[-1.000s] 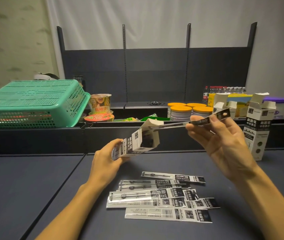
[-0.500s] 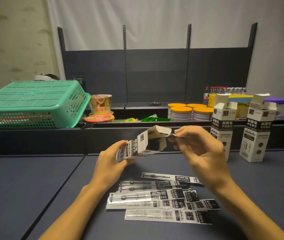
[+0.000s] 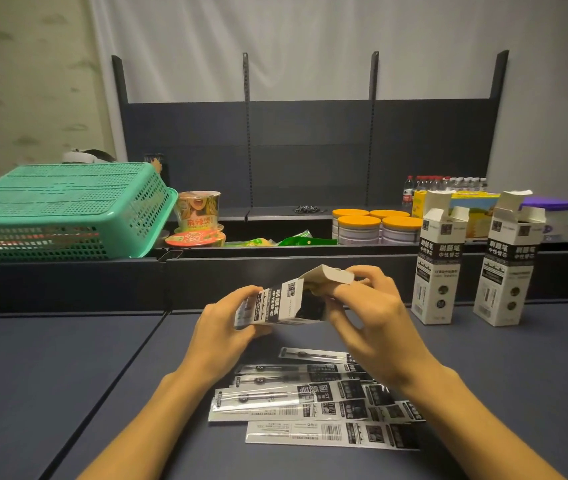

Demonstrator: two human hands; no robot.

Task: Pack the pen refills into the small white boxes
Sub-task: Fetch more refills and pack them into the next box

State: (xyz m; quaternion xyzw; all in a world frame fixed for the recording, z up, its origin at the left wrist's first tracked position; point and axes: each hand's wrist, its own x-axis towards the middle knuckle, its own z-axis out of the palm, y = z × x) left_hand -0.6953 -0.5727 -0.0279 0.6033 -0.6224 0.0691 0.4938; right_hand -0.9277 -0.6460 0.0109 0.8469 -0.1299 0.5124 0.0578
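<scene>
My left hand (image 3: 222, 327) grips a small white box (image 3: 275, 304) with black print, held sideways above the dark table with its open end to the right. My right hand (image 3: 369, 317) is at that open end, fingers curled on the top flap (image 3: 327, 277). The box's inside looks dark; no refill sticks out of it. Several packaged pen refills (image 3: 310, 403) lie in a loose pile on the table below my hands. Two more white boxes (image 3: 438, 268) (image 3: 509, 268) stand upright at the right, flaps open.
A green plastic basket (image 3: 64, 209) lies upside down on the raised ledge at the left. Noodle cups (image 3: 199, 216), orange-lidded tubs (image 3: 376, 225), snack bags and bottles sit behind the ledge. The dark table (image 3: 50, 375) has a seam running diagonally at the left.
The refill in my right hand slid into the box and is no longer seen. My right hand moved left to the box's mouth and now holds the flap.
</scene>
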